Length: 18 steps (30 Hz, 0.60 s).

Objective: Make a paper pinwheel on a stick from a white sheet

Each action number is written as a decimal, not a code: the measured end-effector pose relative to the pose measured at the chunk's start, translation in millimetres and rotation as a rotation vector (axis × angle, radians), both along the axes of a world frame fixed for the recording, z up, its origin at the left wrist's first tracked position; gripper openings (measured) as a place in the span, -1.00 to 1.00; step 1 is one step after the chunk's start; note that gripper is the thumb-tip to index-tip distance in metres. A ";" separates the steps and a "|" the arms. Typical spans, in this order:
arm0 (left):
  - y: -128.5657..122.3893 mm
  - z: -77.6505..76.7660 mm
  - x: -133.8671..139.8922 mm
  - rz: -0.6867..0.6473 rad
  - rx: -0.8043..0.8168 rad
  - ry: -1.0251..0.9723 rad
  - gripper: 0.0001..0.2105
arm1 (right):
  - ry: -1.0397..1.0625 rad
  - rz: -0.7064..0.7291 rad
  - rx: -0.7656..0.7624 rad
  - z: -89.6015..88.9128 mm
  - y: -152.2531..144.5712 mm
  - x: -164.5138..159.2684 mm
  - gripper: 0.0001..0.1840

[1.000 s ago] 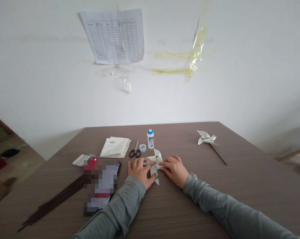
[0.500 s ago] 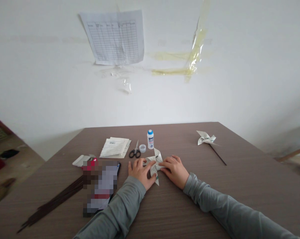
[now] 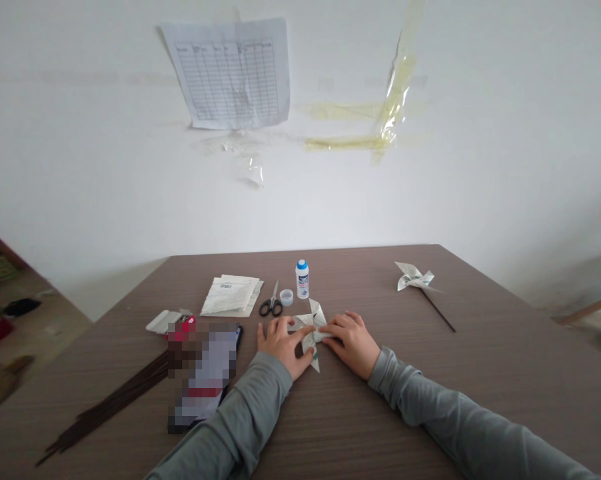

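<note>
Between my hands, flat on the table, lies a paper pinwheel with pointed, folded blades of printed paper. My left hand holds it down from the left, thumb and index finger pressing near its centre and the other fingers at the left blade. My right hand pinches the right-hand blade, fingertips close to the centre. Fingers cover part of the left and right blades. Just behind the pinwheel stands a white glue bottle with a blue top, and its loose clear cap sits beside it.
Black-handled scissors and a stack of folded paper lie behind my left hand. Further left are a small red-and-white box, a phone and dark thin sticks. Another pinwheel on a stick rests at right.
My left index finger has shifted slightly right over the pinwheel's centre. Otherwise the hands and pinwheel look nearly the same; the whole view has shifted very slightly.
</note>
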<state>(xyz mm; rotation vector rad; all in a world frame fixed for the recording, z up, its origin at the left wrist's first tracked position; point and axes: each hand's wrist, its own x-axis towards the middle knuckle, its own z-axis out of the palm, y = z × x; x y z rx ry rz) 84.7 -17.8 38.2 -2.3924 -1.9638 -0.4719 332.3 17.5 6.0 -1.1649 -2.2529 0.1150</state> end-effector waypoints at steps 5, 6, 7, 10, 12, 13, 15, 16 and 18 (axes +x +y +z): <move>2.5 6.3 -3.6 -0.014 -0.054 0.001 -0.47 | 0.010 -0.005 -0.005 0.0 0.9 -1.0 -0.64; 3.5 8.4 -4.9 -0.023 -0.086 0.005 -0.46 | 0.012 -0.002 -0.013 -0.1 1.4 -1.2 -0.65; 4.4 10.5 -6.1 -0.033 -0.119 0.013 -0.45 | 0.014 0.002 -0.023 -0.3 2.0 -1.2 -0.65; 6.2 14.6 -8.2 -0.042 -0.167 0.039 -0.42 | 0.017 0.011 -0.048 -1.2 3.7 -1.1 -0.66; 6.2 15.5 -7.9 -0.031 -0.145 0.049 -0.42 | 0.018 0.010 -0.051 -1.9 4.5 -0.9 -0.66; 5.9 15.6 -7.7 -0.028 -0.134 0.052 -0.43 | 0.018 0.010 -0.048 -2.3 4.8 -0.9 -0.65; 5.2 15.6 -7.3 -0.032 -0.129 0.050 -0.43 | 0.017 0.012 -0.039 -2.9 5.0 -0.9 -0.65; 5.0 15.6 -7.3 -0.039 -0.135 0.047 -0.43 | 0.018 0.013 -0.036 -3.1 5.1 -1.0 -0.65; 4.9 15.3 -7.4 -0.052 -0.150 0.040 -0.43 | 0.019 0.013 -0.035 -3.3 5.0 -1.1 -0.65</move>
